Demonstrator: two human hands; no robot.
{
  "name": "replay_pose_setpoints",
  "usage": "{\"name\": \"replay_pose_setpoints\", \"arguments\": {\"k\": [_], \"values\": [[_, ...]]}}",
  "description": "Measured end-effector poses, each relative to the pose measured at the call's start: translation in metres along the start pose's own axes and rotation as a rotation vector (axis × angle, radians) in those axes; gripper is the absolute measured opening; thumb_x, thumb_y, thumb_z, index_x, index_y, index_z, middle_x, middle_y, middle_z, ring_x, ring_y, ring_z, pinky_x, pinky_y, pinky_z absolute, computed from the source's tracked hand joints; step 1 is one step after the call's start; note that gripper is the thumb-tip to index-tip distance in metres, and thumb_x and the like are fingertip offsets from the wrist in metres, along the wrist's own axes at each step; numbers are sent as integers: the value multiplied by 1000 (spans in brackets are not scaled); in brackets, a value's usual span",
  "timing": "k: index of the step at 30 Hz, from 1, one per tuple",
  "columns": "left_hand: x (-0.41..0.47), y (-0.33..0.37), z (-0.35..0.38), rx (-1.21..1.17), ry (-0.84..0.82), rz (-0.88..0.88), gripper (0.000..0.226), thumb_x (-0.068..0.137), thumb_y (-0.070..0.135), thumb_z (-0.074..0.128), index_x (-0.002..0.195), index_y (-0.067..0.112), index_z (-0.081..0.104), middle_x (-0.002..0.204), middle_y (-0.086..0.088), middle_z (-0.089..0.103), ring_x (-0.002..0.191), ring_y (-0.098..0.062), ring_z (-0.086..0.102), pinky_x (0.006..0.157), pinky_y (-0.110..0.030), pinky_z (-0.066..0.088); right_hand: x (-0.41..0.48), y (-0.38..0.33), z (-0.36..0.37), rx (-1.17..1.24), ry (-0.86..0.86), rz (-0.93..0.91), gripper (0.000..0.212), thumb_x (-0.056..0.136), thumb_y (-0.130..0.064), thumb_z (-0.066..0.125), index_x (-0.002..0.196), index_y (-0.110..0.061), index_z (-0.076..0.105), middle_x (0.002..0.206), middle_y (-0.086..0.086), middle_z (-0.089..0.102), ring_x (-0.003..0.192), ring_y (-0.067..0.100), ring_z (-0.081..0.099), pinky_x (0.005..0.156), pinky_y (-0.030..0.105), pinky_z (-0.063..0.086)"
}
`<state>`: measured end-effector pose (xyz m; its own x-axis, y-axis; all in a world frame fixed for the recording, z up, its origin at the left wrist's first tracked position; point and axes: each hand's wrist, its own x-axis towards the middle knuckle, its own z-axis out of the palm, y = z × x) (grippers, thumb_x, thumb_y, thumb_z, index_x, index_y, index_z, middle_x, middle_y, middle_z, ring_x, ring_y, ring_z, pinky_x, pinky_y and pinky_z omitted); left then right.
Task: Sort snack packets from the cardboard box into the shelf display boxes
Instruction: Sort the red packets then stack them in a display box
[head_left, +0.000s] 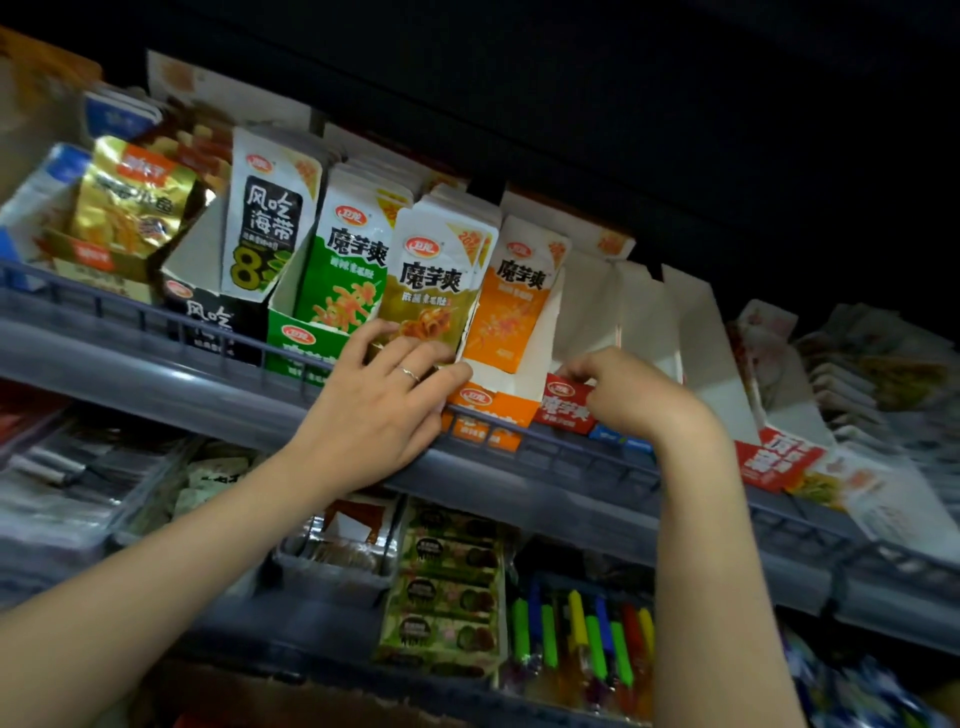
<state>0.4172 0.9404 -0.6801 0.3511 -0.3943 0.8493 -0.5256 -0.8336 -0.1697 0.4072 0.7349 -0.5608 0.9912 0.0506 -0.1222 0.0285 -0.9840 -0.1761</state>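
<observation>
- Left hand (384, 400): fingers spread and nearly straight, pressing on the bottom of the front brown packet (431, 291). It is not gripping anything.
- Right hand (623, 387): fingers curled at the front lip of the red box (563, 410). I cannot tell whether it pinches the lip, pinches a packet, or only touches.
- The brown packets stand in a row on the upper shelf (519, 483), between the green packets (353, 270) and the orange packets (519, 301).
- Risk: the brown row leans forward, so an uneven push could buckle the front packet or slip it out over the shelf rail (130, 312).
- Risk: the left thumb sits against the torn edge of the orange box (493, 402). More pressure could bend that wall and let the two rows mix.
- Risk: the red box looks low and light, and a tug at its lip could drag it off the shelf front or tip it.
- Risk: the packet designs look alike, so a packet could easily go in the wrong box.
- Hidden: the left hand covers the front of the brown packets' own box.
- Hidden: the right thumb and fingertips, and the inside of the red box, are out of sight.
- The cardboard source box is not clearly in view.
- The far right of the shelf is blurred, and everything above the shelf is dark.
</observation>
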Motion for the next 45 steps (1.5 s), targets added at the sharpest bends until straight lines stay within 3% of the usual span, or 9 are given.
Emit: {"name": "replay_pose_setpoints", "arguments": {"k": [3,8,13,16,22,27,32,39,45], "values": [[0,0,-1,10,-3,-2,26,88,20,45,113,16,51,109,-9,64,96,-25,53,98,-46,34,-8,3,-3,-62,-103,-33,46,90,-5,50,127,-32,54,130,3,53,117,20,51,102,39,42],[0,0,0,18,0,13,26,89,20,45,114,15,51,109,-9,65,96,-26,53,97,-46,34,-19,0,-10,-38,-218,-192,26,91,-10,54,100,-34,61,111,-10,62,75,1,52,68,24,42],[-1,-2,0,20,-7,35,26,90,19,45,115,15,52,110,-9,64,96,-28,56,98,-46,33,-20,2,-10,-28,-244,-211,25,91,-14,58,98,-38,60,110,-11,64,95,12,60,91,37,49],[-2,-2,1,0,22,46,28,90,18,45,116,14,51,111,-10,63,99,-28,54,99,-46,32,-26,1,-12,-5,-230,-186,33,91,-6,52,104,-34,61,113,-8,64,92,10,59,89,33,48],[-9,10,-14,-195,77,-92,33,86,16,54,115,9,39,123,-12,35,114,-31,38,106,-41,23,-64,-21,9,58,433,-159,36,86,3,42,102,-24,59,101,-6,57,88,11,51,74,26,39],[-39,46,-77,-284,-367,64,37,80,33,43,109,13,55,119,-11,52,105,-32,52,89,-40,34,-106,-17,89,231,670,-348,18,80,-9,47,82,-20,60,84,-9,60,86,16,55,79,34,41],[-101,50,-112,-307,-732,242,31,86,31,38,99,14,61,98,-8,64,90,-29,62,74,-38,46,-144,-17,198,36,342,-355,22,77,-14,45,80,-18,66,85,1,65,89,27,58,80,35,39],[-226,39,-153,-571,-1118,152,17,92,24,54,102,15,65,98,-4,65,88,-26,62,74,-38,49,-177,-24,342,109,-346,-273,18,89,-13,53,103,-14,65,110,5,64,105,23,56,92,36,43],[-286,9,-175,-471,-1192,-19,23,88,20,52,99,12,71,94,-8,70,85,-29,65,75,-36,47,-194,7,432,361,-785,447,47,93,-17,57,132,3,40,125,14,52,92,25,57,79,32,51]]}}
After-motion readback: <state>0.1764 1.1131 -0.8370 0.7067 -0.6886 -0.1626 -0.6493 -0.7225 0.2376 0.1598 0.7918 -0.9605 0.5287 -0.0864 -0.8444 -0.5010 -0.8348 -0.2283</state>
